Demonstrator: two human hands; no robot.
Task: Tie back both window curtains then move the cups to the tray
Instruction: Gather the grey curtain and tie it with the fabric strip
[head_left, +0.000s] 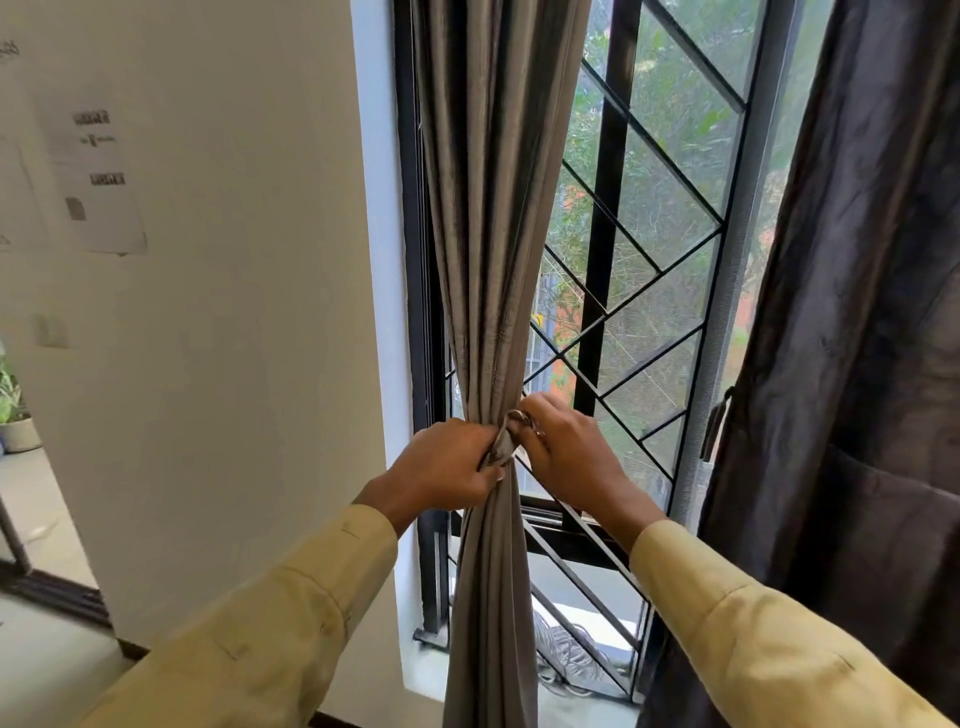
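Window grille (639, 270) behind gathered curtain (488, 234)

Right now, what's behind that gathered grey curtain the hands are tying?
Behind the grey curtain stand the black window frame and part of the diagonal window grille, with green foliage outside. Whatever lies directly behind the bunched fabric is covered.

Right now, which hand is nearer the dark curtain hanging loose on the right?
Right. The right hand works the tie-back on the side facing the dark curtain; the left hand grips the gathered grey curtain on the far side.
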